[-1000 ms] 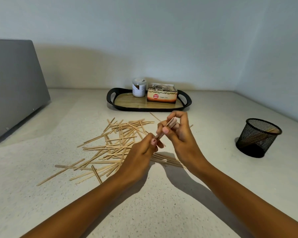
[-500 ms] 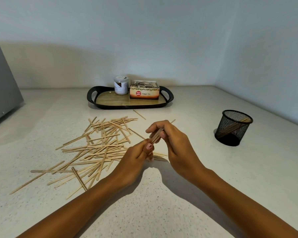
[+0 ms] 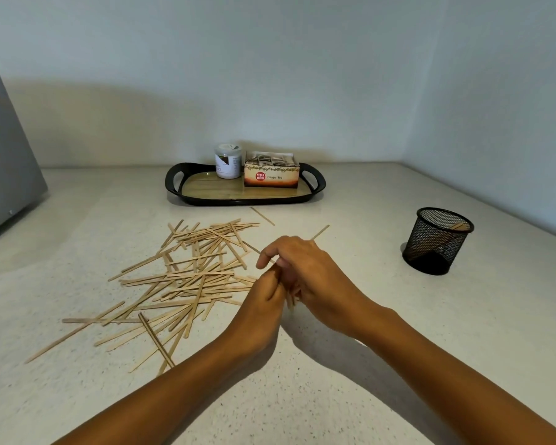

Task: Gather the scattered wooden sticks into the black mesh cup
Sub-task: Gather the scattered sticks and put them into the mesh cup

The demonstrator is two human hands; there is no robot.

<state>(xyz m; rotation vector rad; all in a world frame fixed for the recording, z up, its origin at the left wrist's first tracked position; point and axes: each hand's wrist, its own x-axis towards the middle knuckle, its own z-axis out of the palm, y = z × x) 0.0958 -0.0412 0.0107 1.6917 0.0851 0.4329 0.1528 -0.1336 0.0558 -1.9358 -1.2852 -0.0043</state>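
Pale speckled tabletop (image 3: 382, 364): loose pile of thin flat wooden sticks (image 3: 187, 277) left of centre, black mesh cup (image 3: 437, 240) far right, few sticks inside. Right hand (image 3: 315, 271) and left hand (image 3: 264, 303) curled around small stick bundle. Light, stiff, slippery; pinch mid-length.

We see two bare forearms coming in from the bottom edge, no sleeves, no watch, no bracelets. Left hand (image 3: 264, 303) and right hand (image 3: 315, 277): no gloves, no rings on the fingers we can see. Nails not readable at this angle.
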